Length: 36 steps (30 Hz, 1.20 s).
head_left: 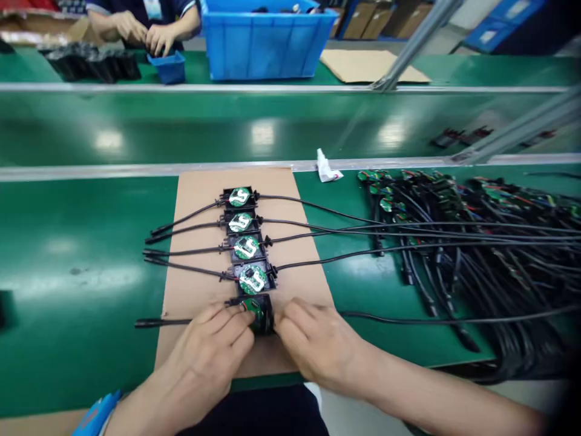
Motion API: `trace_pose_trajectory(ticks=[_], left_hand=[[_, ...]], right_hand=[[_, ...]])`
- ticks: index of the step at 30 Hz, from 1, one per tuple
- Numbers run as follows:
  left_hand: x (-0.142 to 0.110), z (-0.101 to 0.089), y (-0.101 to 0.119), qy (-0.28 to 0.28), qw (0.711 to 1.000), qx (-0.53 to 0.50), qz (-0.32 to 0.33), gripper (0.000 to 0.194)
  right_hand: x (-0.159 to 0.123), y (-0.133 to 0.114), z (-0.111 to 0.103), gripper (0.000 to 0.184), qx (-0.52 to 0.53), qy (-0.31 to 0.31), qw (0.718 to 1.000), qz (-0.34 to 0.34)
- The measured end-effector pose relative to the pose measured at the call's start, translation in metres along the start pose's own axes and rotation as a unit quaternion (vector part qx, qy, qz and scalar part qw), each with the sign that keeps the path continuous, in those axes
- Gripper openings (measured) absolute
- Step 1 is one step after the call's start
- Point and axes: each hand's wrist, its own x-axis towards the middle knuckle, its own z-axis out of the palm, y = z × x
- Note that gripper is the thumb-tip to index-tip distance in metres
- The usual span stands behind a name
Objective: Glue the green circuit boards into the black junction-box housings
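Note:
On a cardboard sheet [200, 188], several black plastic housings stand in a column, each with a round green circuit board [252, 279] in it and a black cable leaving either side. The nearest housing [265, 321] lies between my hands. My left hand [209, 351] has its fingers closed at that housing's left side, fingertips on its green circuit board [252, 307]. My right hand [313, 339] pinches at the right side, where the black cable [385, 318] comes out; the exact grip is hidden behind the fingers.
A large heap of cabled circuit boards [454, 218] covers the right of the green bench [91, 242]. A crumpled white wrapper [327, 168] lies near the rail. Beyond stand a blue crate [267, 45], a small blue bin [169, 68] and a co-worker's hands [158, 37]. A metal post [417, 45] slants at right.

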Motion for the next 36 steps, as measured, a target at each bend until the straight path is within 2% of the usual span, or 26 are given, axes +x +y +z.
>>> trace_pose_trajectory(ticks=[2,4,7,10,14,17,21,25,29,33,36], left_hand=[[0.000,-0.001,0.002,-0.014,1.000,0.005,-0.004,0.031],[0.000,-0.004,0.003,-0.010,1.000,0.014,-0.004,0.036],[0.003,-0.008,0.004,-0.012,1.000,0.029,0.001,0.052],[0.005,-0.009,0.005,-0.023,0.999,0.036,0.011,0.061],[0.008,-0.001,0.009,-0.012,0.999,0.037,0.010,0.057],[0.013,0.004,0.012,-0.013,0.999,0.038,-0.021,0.053],[0.015,0.002,0.015,-0.021,0.997,0.059,-0.037,0.052],[0.010,-0.001,0.013,0.011,0.996,0.093,-0.014,0.051],[0.010,0.000,0.013,-0.006,0.992,0.127,0.003,0.044],[0.017,0.001,0.021,-0.021,0.989,0.147,-0.001,0.040],[0.018,-0.008,0.023,-0.011,0.993,0.113,-0.009,0.041]], right_hand=[[-0.004,0.008,0.013,0.020,0.008,0.067,0.998,0.008],[-0.006,0.012,0.021,0.025,0.037,0.081,0.996,0.031],[-0.006,0.014,0.022,0.027,0.066,0.054,0.996,0.027],[-0.005,0.016,0.012,0.027,0.080,0.015,0.997,0.016],[-0.002,0.020,0.003,0.024,0.094,-0.054,0.994,0.002],[-0.002,0.018,0.006,0.022,0.054,-0.064,0.996,-0.020],[-0.006,0.016,0.013,0.023,0.040,-0.029,0.999,-0.004],[-0.010,0.017,0.014,0.019,0.141,0.030,0.988,0.059],[-0.009,0.015,0.020,0.023,0.211,0.075,0.969,0.107],[-0.004,0.009,0.027,0.028,0.202,0.087,0.971,0.094],[-0.004,0.013,0.019,0.029,0.196,0.086,0.973,0.081]])
